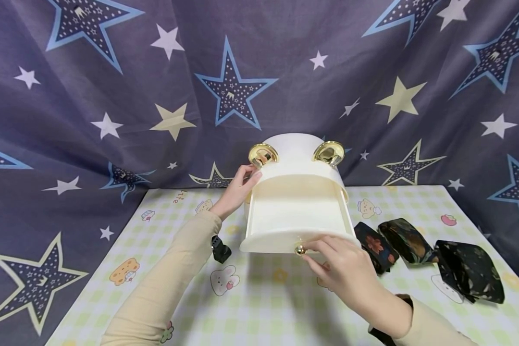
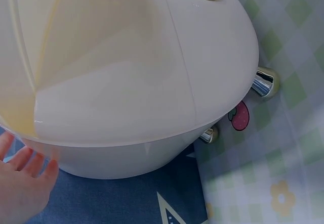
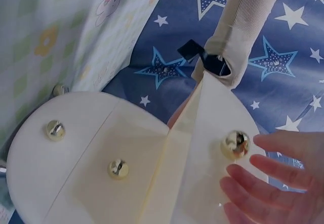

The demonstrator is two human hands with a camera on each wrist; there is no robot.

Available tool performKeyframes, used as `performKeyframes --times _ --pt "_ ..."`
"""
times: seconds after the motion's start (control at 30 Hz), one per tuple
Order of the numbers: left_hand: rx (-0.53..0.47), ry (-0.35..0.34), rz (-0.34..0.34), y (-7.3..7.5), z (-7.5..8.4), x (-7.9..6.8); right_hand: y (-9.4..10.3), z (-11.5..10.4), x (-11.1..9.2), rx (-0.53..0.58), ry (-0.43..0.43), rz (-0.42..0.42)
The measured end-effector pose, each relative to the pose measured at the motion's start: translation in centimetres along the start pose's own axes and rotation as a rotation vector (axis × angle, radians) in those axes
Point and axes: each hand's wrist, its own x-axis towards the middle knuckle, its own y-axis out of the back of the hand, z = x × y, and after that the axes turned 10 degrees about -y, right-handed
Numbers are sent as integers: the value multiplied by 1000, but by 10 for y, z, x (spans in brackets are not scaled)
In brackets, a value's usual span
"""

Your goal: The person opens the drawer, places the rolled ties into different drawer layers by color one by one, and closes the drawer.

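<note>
Backdrop point(image 1: 294, 29): dark cloth with star print, hung behind a checked surface point(image 1: 199, 312).

Left: a black device point(image 1: 220, 250) sits at the left wrist, under the sleeve cuff. The left hand point(image 1: 235, 190) rests against the upper left side of the box point(image 1: 296, 166), just beside the left ear point(image 1: 263, 154); its fingers are extended and loosely spread, holding nothing.

Centre: the box stands on the surface near the backdrop — white, rounded on top, with the right ear point(image 1: 328, 153) gold like the left. Its upper drawer point(image 1: 300, 211) is out toward the person. Below it, the front shows a middle knob point(image 3: 118, 169) and a lower knob point(image 3: 55, 130), with a seam between them. A gold foot point(image 2: 266, 82) shows at the base.

Right of centre: the right hand point(image 1: 350, 269) pinches the drawer's knob point(image 1: 300, 249) at its edge, thumb and forefinger close together; the other fingers are apart from it.

Far right: three dark patterned pouches lie on the surface — a flowered pouch point(image 1: 375, 246) nearest the drawer, a mottled pouch point(image 1: 406, 240) and a leafy pouch point(image 1: 470, 270).
</note>
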Motion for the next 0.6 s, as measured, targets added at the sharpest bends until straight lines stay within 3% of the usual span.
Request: performKeyframes --times 0.17,0.4,0.6 --pt "0 4 -1 1 1 0 11 7 -3 2 -36 -78" --pt "-7 0 -1 1 0 0 21 19 -9 -40 1 -38" --pt "1 -5 6 0 0 0 31 30 -21 -66 -40 -58"
